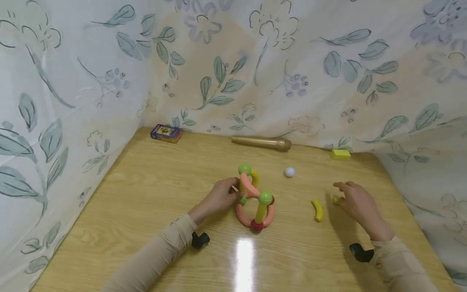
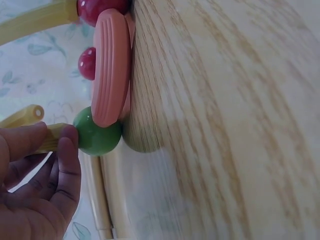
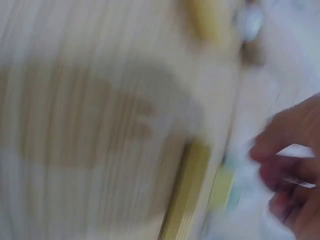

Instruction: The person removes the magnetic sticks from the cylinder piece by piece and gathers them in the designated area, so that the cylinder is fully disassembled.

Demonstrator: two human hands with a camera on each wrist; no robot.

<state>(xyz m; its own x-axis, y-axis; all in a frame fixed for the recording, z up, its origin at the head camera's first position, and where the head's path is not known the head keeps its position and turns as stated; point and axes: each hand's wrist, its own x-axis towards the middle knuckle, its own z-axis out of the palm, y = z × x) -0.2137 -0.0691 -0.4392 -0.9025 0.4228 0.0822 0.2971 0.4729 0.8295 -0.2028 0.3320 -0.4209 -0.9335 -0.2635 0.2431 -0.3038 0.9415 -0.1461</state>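
My left hand [image 1: 223,196] pinches a yellow rod [image 2: 49,140] of a toy structure built from rods and balls, right by its green ball [image 2: 100,134]. Salmon curved pieces [image 1: 249,185] form a ring at the structure's base and an arc near its top. Green balls [image 1: 265,197] and red balls [image 1: 256,226] join the parts. On the right, my right hand [image 1: 359,202] hovers over the table with its fingers loosely bent and nothing in them. Below it lies a yellow stick [image 3: 190,187], mostly covered by the hand in the head view.
A curved yellow piece [image 1: 318,210] and a white ball [image 1: 289,172] lie between the hands. Along the back stand a card box [image 1: 166,133], a golden microphone [image 1: 262,142] and a yellow block [image 1: 340,154]. Patterned cloth [image 1: 226,61] hangs around the wooden table [image 1: 146,174].
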